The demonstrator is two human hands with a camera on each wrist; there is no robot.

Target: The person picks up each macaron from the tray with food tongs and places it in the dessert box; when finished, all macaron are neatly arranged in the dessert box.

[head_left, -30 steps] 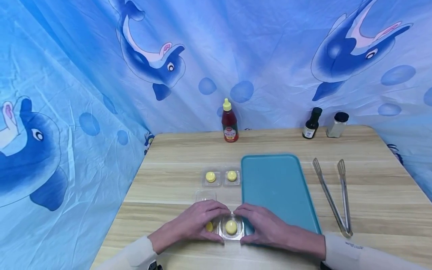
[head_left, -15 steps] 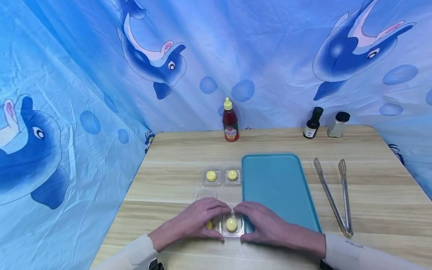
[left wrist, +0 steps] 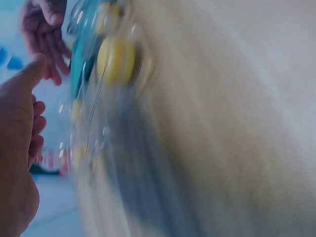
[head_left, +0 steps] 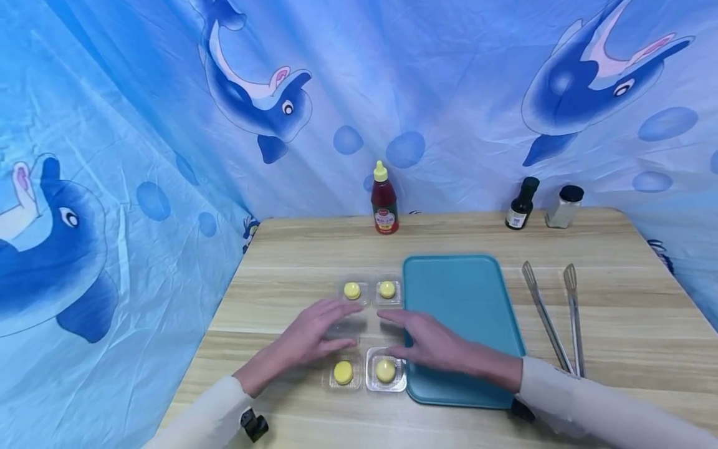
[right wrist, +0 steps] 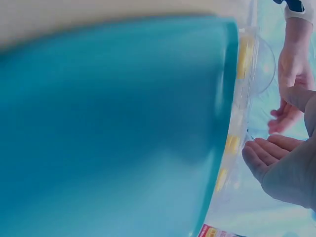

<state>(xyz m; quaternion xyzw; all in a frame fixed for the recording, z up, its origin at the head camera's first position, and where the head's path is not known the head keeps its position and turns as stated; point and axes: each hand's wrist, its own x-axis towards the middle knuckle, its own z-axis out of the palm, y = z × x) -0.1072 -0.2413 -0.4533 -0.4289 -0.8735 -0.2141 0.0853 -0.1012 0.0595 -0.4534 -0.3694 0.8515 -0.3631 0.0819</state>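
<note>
My left hand (head_left: pixel 305 333) hovers over the table between the front and back rows of clear plastic boxes, fingers extended and holding nothing. Opposite it, my right hand (head_left: pixel 423 337) reaches over the left edge of the blue tray (head_left: pixel 460 299), also holding nothing, its thumb overlapping the front right box (head_left: pixel 401 380). A yellow macaron (head_left: pixel 385 371) sits in that box, and another macaron (head_left: pixel 343 372) lies in the front left box (head_left: pixel 331 381). Behind the hands, two more boxes each hold a macaron: the left macaron (head_left: pixel 352 290) and the right macaron (head_left: pixel 387 289).
Metal tongs (head_left: pixel 546 318) lie spread right of the tray. A red sauce bottle (head_left: pixel 384 206) with a yellow cap stands at the back. A dark bottle (head_left: pixel 521 204) and a black-lidded jar (head_left: pixel 564 207) stand back right. A blue dolphin-print curtain (head_left: pixel 348 75) hangs behind the table.
Both hands have come off the front right box and moved up and back, away from the person. The front left box and its macaron now show fully. The boxes look unmoved.
</note>
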